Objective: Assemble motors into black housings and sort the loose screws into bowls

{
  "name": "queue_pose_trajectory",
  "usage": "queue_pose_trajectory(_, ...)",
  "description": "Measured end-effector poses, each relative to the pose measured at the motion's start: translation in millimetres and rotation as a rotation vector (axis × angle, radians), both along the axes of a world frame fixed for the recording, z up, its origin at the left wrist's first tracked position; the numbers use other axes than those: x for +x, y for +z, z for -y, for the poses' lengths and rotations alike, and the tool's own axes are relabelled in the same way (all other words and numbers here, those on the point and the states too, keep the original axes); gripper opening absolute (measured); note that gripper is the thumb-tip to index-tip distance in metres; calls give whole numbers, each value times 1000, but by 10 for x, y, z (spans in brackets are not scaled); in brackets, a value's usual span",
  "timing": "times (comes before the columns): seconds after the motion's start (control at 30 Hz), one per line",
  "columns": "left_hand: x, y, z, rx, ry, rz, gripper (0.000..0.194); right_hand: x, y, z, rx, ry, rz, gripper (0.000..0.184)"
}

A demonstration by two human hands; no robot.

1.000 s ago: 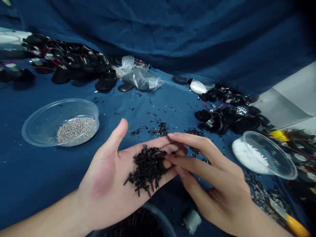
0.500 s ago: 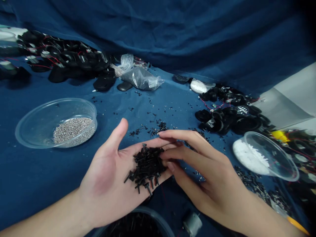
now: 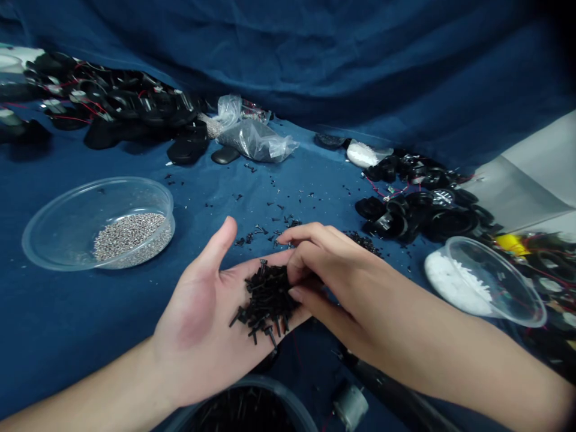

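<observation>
My left hand [image 3: 211,324] lies palm up with the fingers stretched out, and a heap of small black pins [image 3: 266,298] rests on it. My right hand [image 3: 333,276] reaches across from the right, its fingers curled over the far edge of the heap and covering the left fingertips. Whether it pinches a pin I cannot see. Right under my hands stands a round container [image 3: 243,408] filled with more black pins.
A clear bowl [image 3: 67,210] of tiny silver beads stands at the left. A tilted clear bowl [image 3: 504,270] of white bits sits at the right. Black round parts [image 3: 423,210] with red wires pile up right and far left [image 3: 112,108]. Plastic bags [image 3: 256,141] lie behind, and a small metal motor [image 3: 351,405] near the front.
My right hand has slid left over the left palm and its fingers have curled down onto the heap of pins. The left hand has stayed flat and open.
</observation>
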State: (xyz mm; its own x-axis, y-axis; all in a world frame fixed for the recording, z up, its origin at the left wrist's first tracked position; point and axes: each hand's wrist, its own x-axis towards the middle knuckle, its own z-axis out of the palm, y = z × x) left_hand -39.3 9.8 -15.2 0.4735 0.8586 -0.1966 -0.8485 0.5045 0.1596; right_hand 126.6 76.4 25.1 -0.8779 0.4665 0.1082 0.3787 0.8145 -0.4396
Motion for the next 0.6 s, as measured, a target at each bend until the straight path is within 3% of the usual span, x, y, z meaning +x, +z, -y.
queue_pose_trajectory(0.23, -38, 6, 40, -5, -2, 42, 72, 102, 47, 4, -59, -3, -145, 8)
queue_pose_trajectory(0.4, -34, 25, 45, -50, -10, 20, 85, 275, -10, -124, 91, -215, -206, 6)
queue_pose_trajectory(0.6, -51, -6, 59, -28, -8, 8, 89, 263, -138, -127, 158, -226, -248, 15)
